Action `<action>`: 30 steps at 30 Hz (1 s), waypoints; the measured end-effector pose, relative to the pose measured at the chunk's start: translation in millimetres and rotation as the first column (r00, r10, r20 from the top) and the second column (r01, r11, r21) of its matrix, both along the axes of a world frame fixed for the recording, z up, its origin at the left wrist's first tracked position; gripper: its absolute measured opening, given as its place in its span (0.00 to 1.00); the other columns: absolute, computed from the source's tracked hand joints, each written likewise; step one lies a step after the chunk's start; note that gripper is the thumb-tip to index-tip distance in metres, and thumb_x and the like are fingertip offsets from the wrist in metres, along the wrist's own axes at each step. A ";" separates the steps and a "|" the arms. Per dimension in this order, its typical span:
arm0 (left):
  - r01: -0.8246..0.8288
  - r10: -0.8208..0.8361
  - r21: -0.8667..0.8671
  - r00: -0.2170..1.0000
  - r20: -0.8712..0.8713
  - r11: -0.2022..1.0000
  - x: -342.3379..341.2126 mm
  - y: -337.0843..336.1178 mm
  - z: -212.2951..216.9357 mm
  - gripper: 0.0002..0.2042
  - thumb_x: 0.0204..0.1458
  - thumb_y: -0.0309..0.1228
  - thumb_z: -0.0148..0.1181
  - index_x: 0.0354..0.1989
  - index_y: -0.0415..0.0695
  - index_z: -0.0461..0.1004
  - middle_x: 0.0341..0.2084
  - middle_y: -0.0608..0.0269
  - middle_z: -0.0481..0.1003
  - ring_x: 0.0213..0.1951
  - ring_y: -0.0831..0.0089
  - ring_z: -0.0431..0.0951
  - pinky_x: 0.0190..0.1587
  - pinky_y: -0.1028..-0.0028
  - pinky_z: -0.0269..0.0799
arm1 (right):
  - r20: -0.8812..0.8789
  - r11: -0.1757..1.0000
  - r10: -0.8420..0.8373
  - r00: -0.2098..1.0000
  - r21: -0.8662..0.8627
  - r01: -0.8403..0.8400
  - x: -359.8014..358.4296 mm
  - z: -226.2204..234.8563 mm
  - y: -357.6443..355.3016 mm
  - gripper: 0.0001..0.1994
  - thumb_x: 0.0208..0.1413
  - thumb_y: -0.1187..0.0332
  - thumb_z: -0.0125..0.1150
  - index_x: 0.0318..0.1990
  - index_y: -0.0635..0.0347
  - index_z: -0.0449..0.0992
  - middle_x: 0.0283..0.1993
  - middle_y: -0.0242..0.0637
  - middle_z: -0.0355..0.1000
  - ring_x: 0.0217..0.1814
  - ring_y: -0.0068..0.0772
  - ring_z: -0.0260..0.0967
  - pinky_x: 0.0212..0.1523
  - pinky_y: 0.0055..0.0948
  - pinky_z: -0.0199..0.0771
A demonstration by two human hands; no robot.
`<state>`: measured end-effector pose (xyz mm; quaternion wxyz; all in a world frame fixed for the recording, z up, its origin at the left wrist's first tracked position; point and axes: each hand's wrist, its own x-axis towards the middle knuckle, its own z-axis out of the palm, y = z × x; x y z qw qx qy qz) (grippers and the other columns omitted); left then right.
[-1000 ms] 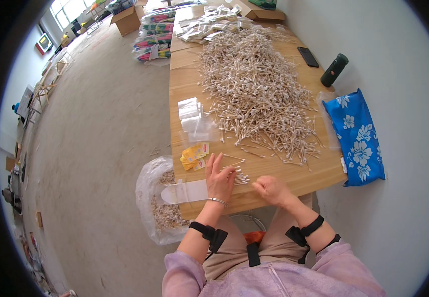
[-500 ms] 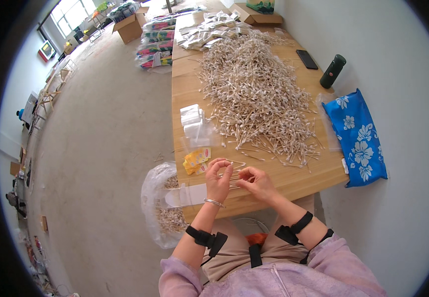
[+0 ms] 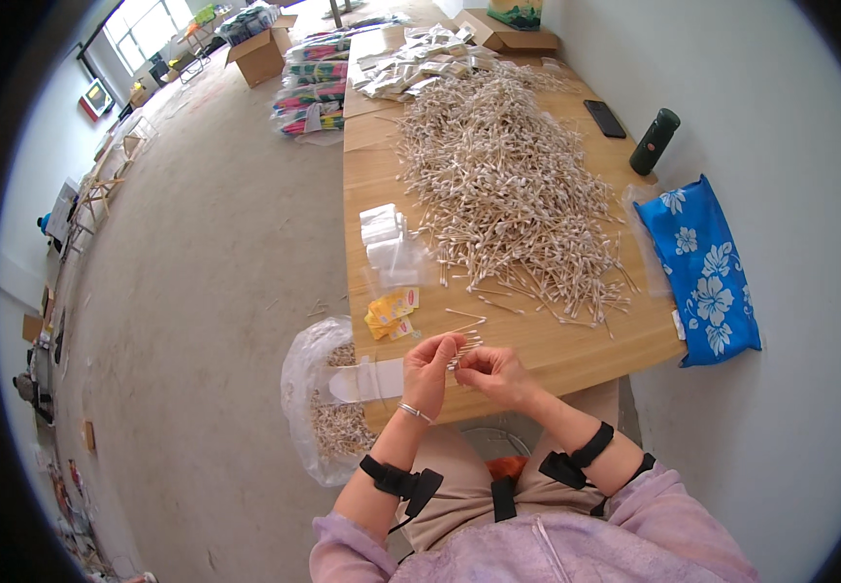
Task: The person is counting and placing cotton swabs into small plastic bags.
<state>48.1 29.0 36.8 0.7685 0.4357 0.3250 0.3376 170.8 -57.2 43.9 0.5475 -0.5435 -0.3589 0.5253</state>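
Head view: left hand (image 3: 430, 372) and right hand (image 3: 494, 371), fingers pinched shut on a small bundle of cotton swabs (image 3: 463, 352), apparently a handful, above wooden table (image 3: 576, 342) edge. Swabs light, thin, bendable; grip mid-shaft

Hidden, cropped or too small to read

Swabs (image 3: 463, 351) betw. the hands: count too small to tell; left hand (image 3: 430, 373) covers their lower ends. Bag (image 3: 328, 403) partly behind table (image 3: 576, 352) edge. Pouch (image 3: 370, 379) contents unclear. Far boxes (image 3: 508, 29) cut off at top. Room's left side too small and bent to make out. Yellow packets (image 3: 390, 312): print unreadable.
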 end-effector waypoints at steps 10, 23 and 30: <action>0.212 -0.220 -0.079 0.969 -0.112 0.974 -36.5 -24.0 -34.4 0.04 0.54 0.25 0.60 0.36 0.39 0.74 0.32 0.66 0.76 0.35 0.80 0.74 0.40 0.81 0.70 | -0.139 0.961 0.195 0.971 -0.173 -0.217 6.9 -30.7 -39.8 0.05 0.57 0.74 0.54 0.38 0.62 0.75 0.32 0.29 0.71 0.33 0.23 0.67 0.37 0.23 0.68; 0.200 0.353 0.799 0.818 -0.455 0.567 -17.1 -2.0 -35.7 0.23 0.41 0.24 0.66 0.49 0.41 0.70 0.48 0.53 0.70 0.53 0.56 0.67 0.58 0.62 0.62 | 0.908 0.974 -0.224 0.355 0.203 0.096 8.2 -27.1 -11.0 0.06 0.44 0.69 0.64 0.31 0.57 0.74 0.37 0.35 0.66 0.43 0.39 0.63 0.44 0.34 0.67; 0.319 0.339 0.797 0.778 -0.529 0.514 -4.1 -8.0 -42.9 0.30 0.38 0.25 0.68 0.54 0.41 0.66 0.57 0.50 0.62 0.61 0.50 0.58 0.62 0.59 0.56 | 0.899 0.974 -0.220 0.378 0.182 0.134 18.5 -35.7 -7.5 0.11 0.44 0.71 0.64 0.37 0.58 0.75 0.38 0.37 0.66 0.43 0.41 0.63 0.46 0.36 0.65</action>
